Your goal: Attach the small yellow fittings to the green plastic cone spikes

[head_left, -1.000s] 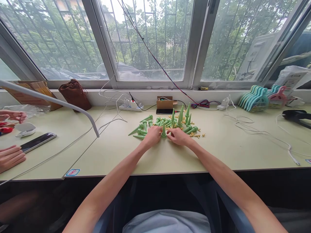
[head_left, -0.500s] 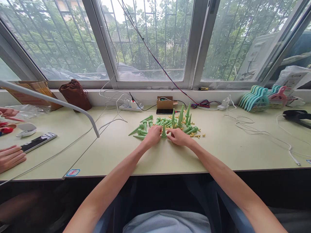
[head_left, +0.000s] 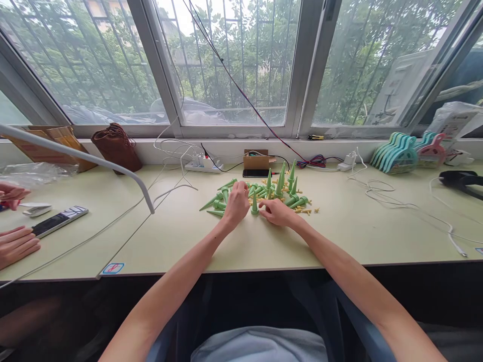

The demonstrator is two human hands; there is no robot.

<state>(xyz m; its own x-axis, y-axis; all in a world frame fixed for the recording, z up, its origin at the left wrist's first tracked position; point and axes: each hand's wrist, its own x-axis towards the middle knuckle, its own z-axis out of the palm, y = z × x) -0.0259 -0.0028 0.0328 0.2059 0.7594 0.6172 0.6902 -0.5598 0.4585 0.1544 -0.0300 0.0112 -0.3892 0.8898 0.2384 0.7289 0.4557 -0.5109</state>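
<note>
A green plastic spike (head_left: 254, 206) stands upright on the desk between my two hands, its point up. My right hand (head_left: 277, 212) rests just right of it, thumb and forefinger bent and slightly apart, with no object visible in them. My left hand (head_left: 237, 203) is over the left part of a pile of green spikes (head_left: 258, 190). Its fingers are curled together, hiding whatever they hold. Several more spikes stand upright (head_left: 282, 180) behind my right hand. Small yellow plastic fittings (head_left: 304, 211) lie around and among the spikes.
A phone (head_left: 254, 173) and an open cardboard box (head_left: 256, 160) sit behind the pile. Farther left are a power strip (head_left: 204, 163) and a brown pouch (head_left: 116, 148). White cables (head_left: 411, 205) and hangers (head_left: 396, 153) lie right. Another person's hands (head_left: 17, 246) are at far left.
My left hand has moved away from the upright spike, forward and slightly left over the pile. My right hand and the upright spike stay in place. The other person's upper hand shifted slightly.
</note>
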